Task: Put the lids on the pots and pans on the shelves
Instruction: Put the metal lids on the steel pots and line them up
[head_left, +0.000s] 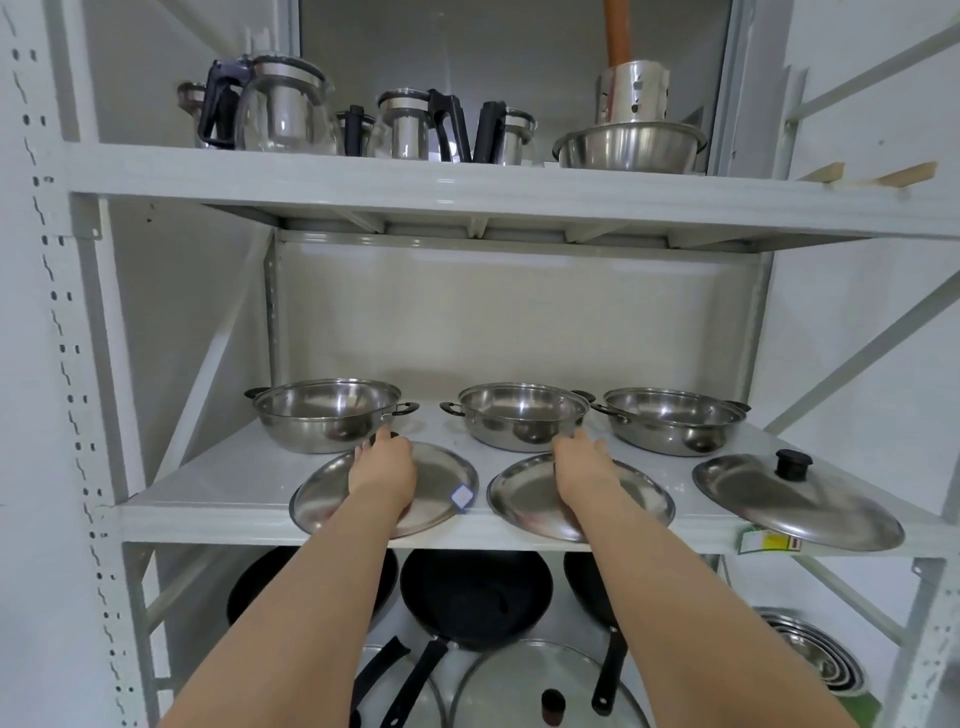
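Your left hand and right hand cover two lids' knobs; grip unclear. At the shelf's front edge, pinch each knob, lift straight, then centre each lid on the pot behind.

Pale grey metal shelving unit with perforated uprights against white walls.

Left hand and right hand rest on steel lids.
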